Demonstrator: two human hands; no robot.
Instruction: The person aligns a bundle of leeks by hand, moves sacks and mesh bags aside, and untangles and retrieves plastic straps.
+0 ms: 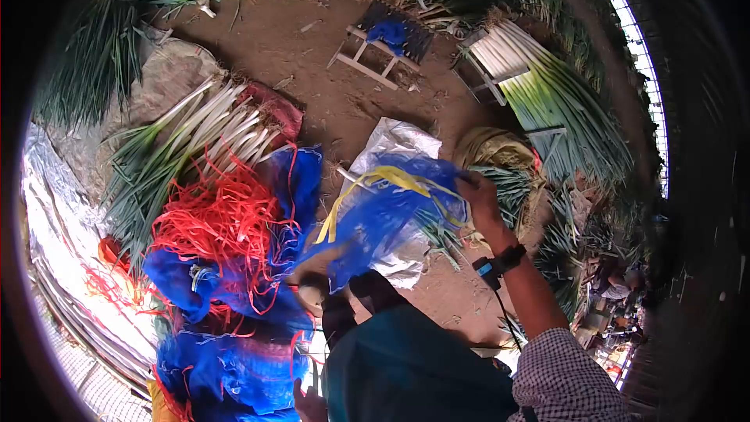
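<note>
My right hand (pixel 478 202), fingers closed, grips the edge of a blue mesh bag (pixel 414 168). The bag hangs spread out in front of me, and a yellow strap (pixel 391 176) lies looped across it. My left hand (pixel 310 406) shows only partly at the bottom edge, with fingers apart and nothing seen in them. It is beside a stack of blue mesh bags (pixel 250 371). Above that stack lies a tangled heap of red plastic strips (pixel 215 219). Under the held bag is a whitish woven sack (pixel 398 137).
Leeks (pixel 211 121) lie in a pile at the left. More leeks (pixel 547 82) rest on a frame at the right. A small wooden stool (pixel 375 55) with blue mesh on it stands on the dirt floor (pixel 289 39). A rolled yellowish sack (pixel 492 148) is right of my hand.
</note>
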